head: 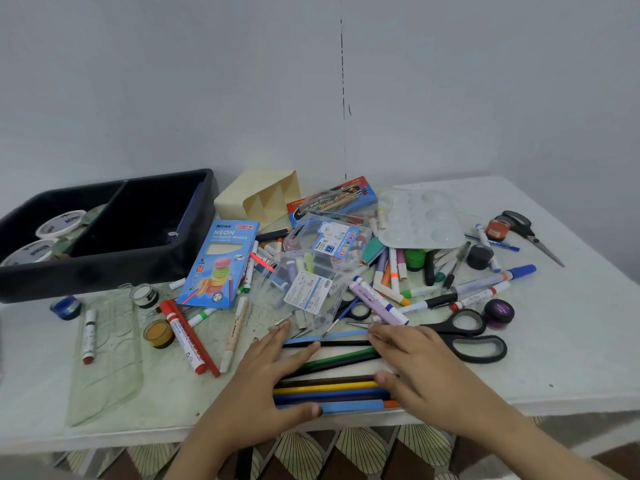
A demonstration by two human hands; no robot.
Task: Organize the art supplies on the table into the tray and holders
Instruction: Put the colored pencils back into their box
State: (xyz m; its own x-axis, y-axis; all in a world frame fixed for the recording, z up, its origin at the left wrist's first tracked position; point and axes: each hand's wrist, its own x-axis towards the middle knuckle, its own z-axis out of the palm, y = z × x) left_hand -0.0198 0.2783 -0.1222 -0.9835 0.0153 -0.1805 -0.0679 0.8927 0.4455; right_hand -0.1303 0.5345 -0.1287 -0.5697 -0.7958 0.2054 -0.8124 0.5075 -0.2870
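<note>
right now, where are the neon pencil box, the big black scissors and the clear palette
neon pencil box [220,265]: head view, middle of its front face
big black scissors [479,358]: head view, lower handle's rim
clear palette [420,220]: head view, its middle, among the wells

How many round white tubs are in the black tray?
2, both in the left compartment of the black tray: farther tub at the back, nearer tub by the front. Others may hide behind its wall.
</note>
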